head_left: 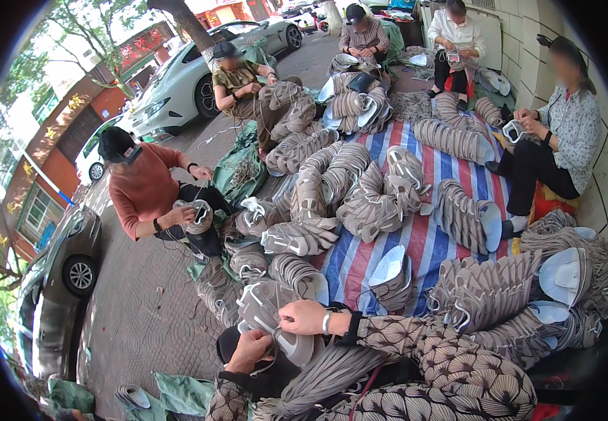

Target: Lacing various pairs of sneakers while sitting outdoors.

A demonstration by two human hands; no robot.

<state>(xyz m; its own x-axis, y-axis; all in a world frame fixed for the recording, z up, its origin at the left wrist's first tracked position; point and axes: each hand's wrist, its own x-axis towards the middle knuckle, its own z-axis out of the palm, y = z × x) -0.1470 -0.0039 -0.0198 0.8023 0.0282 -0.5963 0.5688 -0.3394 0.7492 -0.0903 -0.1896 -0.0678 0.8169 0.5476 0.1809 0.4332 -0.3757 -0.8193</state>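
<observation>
At lower centre, the left hand (250, 349) grips a grey shoe upper (260, 306); the right hand (303, 318) touches it, its grasp unclear. A careless tug could tangle the lace bundle (333, 379) below.

My right sleeve (451, 358) is pale tan, with black lines that make lots of little fans, like shells. My left sleeve (226, 401) has the same fans. Past my right hand (302, 317), I wear a shiny silver bangle (326, 323), then a black cuff (352, 328). The cuff by my left hand (251, 349) is black too.
</observation>
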